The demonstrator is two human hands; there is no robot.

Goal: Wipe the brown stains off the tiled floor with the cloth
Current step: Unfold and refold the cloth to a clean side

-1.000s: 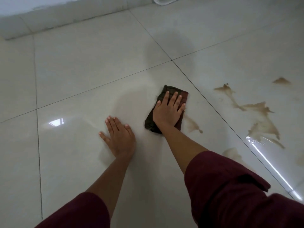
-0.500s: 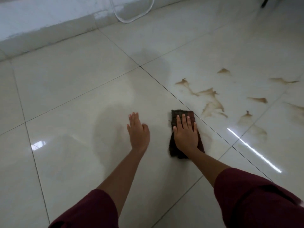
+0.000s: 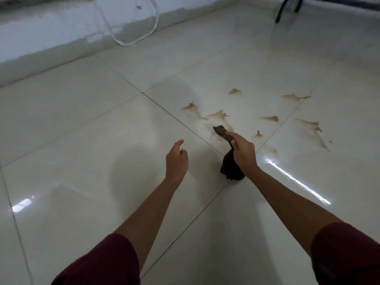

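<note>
1. Right hand [image 3: 243, 154]: closed around the dark cloth [image 3: 231, 165], gripping it near the middle. One end of the cloth sticks out above the fist; the rest hangs in a bunch below the hand, and whether its lower end touches the floor [image 3: 82, 140] cannot be told.

2. Left hand [image 3: 176, 159]: loosely open, fingers curled, holding nothing. It hovers above the tile, to the left of the cloth and apart from it.

3. Location of work: brown stains [image 3: 218, 116] lie scattered over the tiles just beyond the right hand, with a larger smear [image 3: 312, 130] further to the right. The nearest stain sits directly behind the raised end of the cloth. None of these marks appears wiped yet.

4. Handling judgement: the cloth looks soft, limp and light; it droops under its own weight and holds no shape. Bunched as it is, it offers little wiping face. It is best spread flat and pressed under an open palm.

5. Surface judgement: the floor is glossy and reflective, likely slippery where wet; the cloth should slide easily, so firm downward pressure is called for.

6. Surroundings: a clear curved plastic object [image 3: 135, 23] stands by the wall [image 3: 51, 33]; dark furniture legs [image 3: 287, 7] show at the upper right, well apart from the work.
</note>
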